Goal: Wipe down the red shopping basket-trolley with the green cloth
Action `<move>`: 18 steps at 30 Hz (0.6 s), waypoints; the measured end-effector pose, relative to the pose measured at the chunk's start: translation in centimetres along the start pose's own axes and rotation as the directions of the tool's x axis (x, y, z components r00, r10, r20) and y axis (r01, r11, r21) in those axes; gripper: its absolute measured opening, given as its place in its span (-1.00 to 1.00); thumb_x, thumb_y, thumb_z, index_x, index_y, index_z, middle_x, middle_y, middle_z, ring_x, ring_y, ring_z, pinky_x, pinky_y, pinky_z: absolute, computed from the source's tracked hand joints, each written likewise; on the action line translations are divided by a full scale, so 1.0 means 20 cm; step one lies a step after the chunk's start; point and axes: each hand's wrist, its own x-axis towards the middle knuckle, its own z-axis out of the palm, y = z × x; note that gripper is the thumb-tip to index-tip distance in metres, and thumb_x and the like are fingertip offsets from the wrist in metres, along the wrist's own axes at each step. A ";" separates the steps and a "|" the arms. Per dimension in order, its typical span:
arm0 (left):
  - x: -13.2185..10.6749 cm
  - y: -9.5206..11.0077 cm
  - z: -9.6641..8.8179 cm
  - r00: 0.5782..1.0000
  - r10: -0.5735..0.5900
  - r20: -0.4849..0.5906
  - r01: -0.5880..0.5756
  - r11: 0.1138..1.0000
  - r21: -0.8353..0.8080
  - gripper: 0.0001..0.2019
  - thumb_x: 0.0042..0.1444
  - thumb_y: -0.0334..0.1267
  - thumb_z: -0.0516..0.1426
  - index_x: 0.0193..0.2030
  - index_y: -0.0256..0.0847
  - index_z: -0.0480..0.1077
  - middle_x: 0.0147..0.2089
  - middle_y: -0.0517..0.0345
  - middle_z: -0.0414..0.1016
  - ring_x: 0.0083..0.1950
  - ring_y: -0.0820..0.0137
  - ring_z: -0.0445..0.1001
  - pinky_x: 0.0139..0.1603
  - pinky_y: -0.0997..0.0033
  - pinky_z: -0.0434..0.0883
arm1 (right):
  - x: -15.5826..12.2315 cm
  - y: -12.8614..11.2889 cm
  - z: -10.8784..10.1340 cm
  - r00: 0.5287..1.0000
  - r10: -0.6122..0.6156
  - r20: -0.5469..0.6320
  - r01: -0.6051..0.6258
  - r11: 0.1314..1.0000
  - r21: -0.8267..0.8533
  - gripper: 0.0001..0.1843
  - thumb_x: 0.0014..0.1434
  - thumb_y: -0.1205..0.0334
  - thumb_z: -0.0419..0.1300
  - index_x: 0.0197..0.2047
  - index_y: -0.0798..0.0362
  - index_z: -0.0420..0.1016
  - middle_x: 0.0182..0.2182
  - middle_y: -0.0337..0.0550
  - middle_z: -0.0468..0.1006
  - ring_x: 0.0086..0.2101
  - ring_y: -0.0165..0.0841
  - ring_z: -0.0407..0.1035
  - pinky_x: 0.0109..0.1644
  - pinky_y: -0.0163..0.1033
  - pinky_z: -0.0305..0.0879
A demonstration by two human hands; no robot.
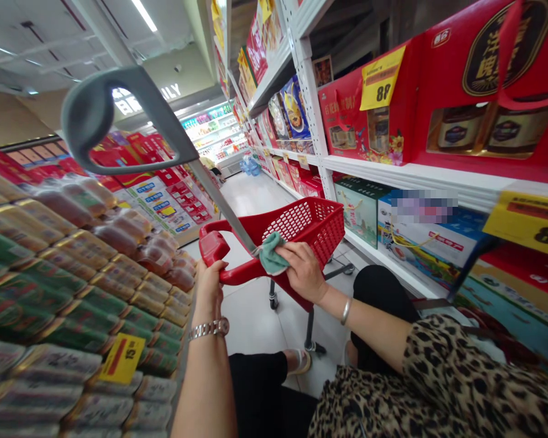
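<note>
In front of me stands a small red shopping cart (335,228) with a perforated basket and dark legs on casters. A grey loop handle (164,121) on a metal pole rises from its near end, leaning to the upper left. My left hand (207,283), a watch at its wrist, grips the cart's red rim at the near left corner. My right hand (304,271) pinches a folded green cloth (273,254) and presses it against the rim by the foot of the pole. Part of the rim is hidden under the cloth.
Stacks of shrink-wrapped cans (73,298) line the left side. White shelves (374,170) with red gift boxes (488,109) run close along the right. Tiled floor (256,191) stretches down the aisle to lit shelves (219,131) at the far end.
</note>
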 end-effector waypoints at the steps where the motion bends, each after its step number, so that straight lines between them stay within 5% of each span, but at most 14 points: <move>1: 0.00 0.00 0.00 1.000 -0.005 0.014 0.006 1.000 -0.005 -0.58 -0.34 -0.25 0.24 -0.23 -0.14 0.30 -0.40 0.34 0.27 -0.47 0.51 0.22 -0.52 0.51 0.17 | 0.05 -0.02 0.01 1.000 0.012 0.024 -0.012 1.000 -0.004 -0.41 0.33 0.46 0.00 0.34 -0.05 0.47 0.16 -0.02 0.53 0.07 -0.17 0.33 0.19 -0.02 0.30; 9: 0.01 0.01 -0.02 0.997 -0.055 0.052 0.056 0.998 -0.020 -0.57 -0.36 -0.25 0.23 -0.24 -0.14 0.27 -0.42 0.36 0.26 -0.50 0.53 0.22 -0.53 0.53 0.16 | 0.06 0.01 0.10 0.985 0.056 0.162 -0.037 0.992 -0.117 -0.37 0.31 0.47 0.05 0.38 -0.10 0.44 0.28 -0.16 0.51 -0.02 -0.17 0.30 -0.03 -0.05 0.29; 18: 0.02 0.01 -0.02 0.993 -0.078 0.083 0.081 0.996 -0.030 -0.54 -0.35 -0.27 0.23 -0.20 -0.16 0.27 -0.42 0.38 0.26 -0.52 0.57 0.22 -0.54 0.56 0.16 | 0.04 0.35 0.02 0.938 0.288 0.192 -0.226 0.930 -0.289 -0.34 0.23 0.55 0.05 0.27 -0.15 0.55 0.28 -0.17 0.52 0.02 -0.12 0.32 -0.01 -0.01 0.30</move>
